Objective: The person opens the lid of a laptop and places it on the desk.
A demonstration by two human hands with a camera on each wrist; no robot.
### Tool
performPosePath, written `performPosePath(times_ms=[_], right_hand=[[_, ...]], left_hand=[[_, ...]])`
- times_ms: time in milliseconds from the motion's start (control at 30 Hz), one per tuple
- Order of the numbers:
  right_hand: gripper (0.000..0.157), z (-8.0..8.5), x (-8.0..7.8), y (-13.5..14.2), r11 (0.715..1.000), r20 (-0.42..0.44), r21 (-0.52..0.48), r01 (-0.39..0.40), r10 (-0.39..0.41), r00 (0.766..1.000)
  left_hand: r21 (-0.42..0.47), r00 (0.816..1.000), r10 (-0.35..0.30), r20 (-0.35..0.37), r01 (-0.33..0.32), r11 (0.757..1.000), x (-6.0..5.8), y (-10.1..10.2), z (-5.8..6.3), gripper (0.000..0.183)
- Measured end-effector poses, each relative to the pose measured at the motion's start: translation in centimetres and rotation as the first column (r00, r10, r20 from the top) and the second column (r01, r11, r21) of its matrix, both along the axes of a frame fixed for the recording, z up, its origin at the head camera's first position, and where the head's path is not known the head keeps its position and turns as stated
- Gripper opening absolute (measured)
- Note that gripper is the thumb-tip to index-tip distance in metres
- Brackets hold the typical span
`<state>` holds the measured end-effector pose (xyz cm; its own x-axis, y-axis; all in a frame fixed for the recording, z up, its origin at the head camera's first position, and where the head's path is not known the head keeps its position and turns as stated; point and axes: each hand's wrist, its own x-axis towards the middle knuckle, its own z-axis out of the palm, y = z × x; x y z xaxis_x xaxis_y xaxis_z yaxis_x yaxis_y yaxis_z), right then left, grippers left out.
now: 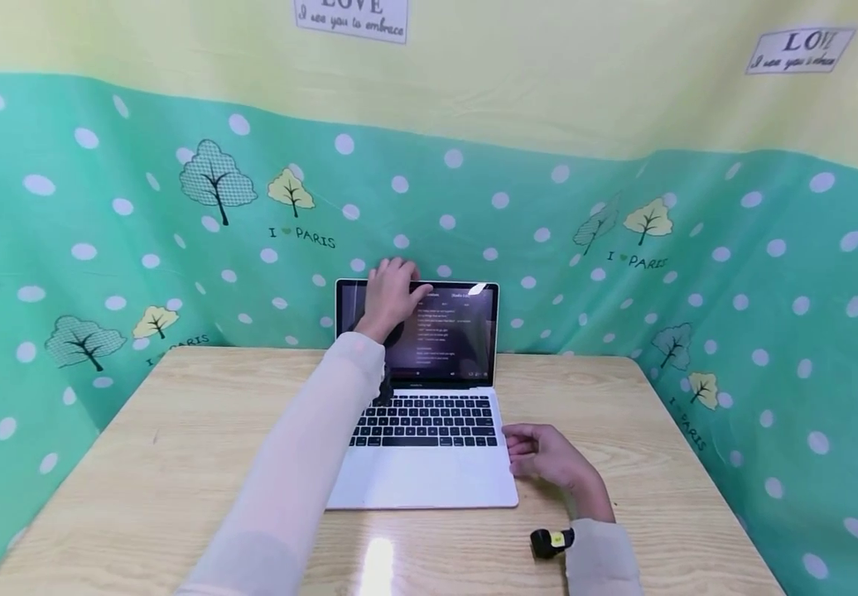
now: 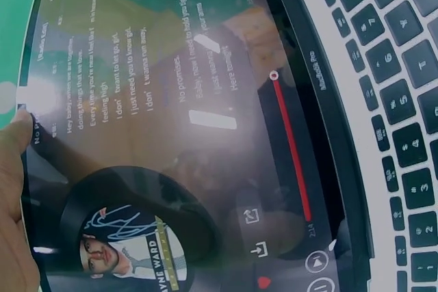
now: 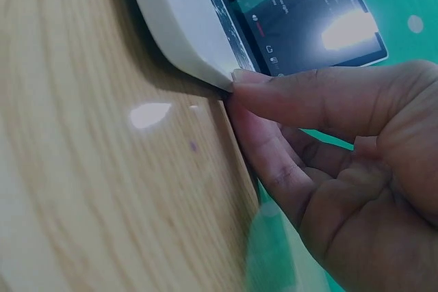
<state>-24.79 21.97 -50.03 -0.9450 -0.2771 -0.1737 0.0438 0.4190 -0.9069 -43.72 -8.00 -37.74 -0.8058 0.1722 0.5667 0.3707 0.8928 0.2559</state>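
Observation:
A silver laptop [image 1: 429,480] stands open on the table, its screen [image 1: 466,331] raised and lit with song lyrics. At the screen's top edge is my left hand [image 1: 390,298], its fingers over the rim and its thumb toward the front. The left wrist view shows the thumb [image 2: 20,128] at that rim, with a round album picture [image 2: 130,244] on the display nearby. Beside the keyboard, my right hand [image 1: 551,457] pinches the laptop's right edge. In the right wrist view its thumb [image 3: 301,97] lies at the corner and a finger bends below it.
The light wooden table [image 1: 213,463] runs to both sides of the laptop. Close behind the screen hangs a green and yellow printed curtain [image 1: 474,190], which also runs down both sides. A small black device [image 1: 551,542] sits at the right wrist.

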Motion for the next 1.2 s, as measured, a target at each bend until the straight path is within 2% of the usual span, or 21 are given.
performPosePath(times_ms=[433, 767, 1000, 1200], right_hand=[[0.057, 0.08, 0.12, -0.26, 0.999, 0.008, 0.045, 0.026, -0.027, 1.0], [0.059, -0.02, 0.21, -0.36, 1.0, 0.007, 0.023, 0.006, -0.007, 1.0], [0.059, 0.01, 0.34, -0.48, 0.999, 0.01, 0.035, 0.002, -0.003, 1.0], [0.06, 0.26, 0.37, -0.51, 0.999, 0.006, 0.035, 0.006, -0.006, 1.0]], left_hand=[[0.018, 0.998, 0.041, 0.052, -0.042, 0.999, -0.53, 0.36, -0.75, 0.032], [0.025, 0.996, 0.051, 0.071, -0.053, 0.998, -0.3, 0.35, -0.67, 0.033], [0.025, 0.998, 0.047, 0.048, -0.048, 0.999, -0.29, 0.25, -1.04, 0.032], [0.004, 0.999, 0.041, 0.027, -0.041, 0.999, -0.03, 0.19, -0.65, 0.033]])
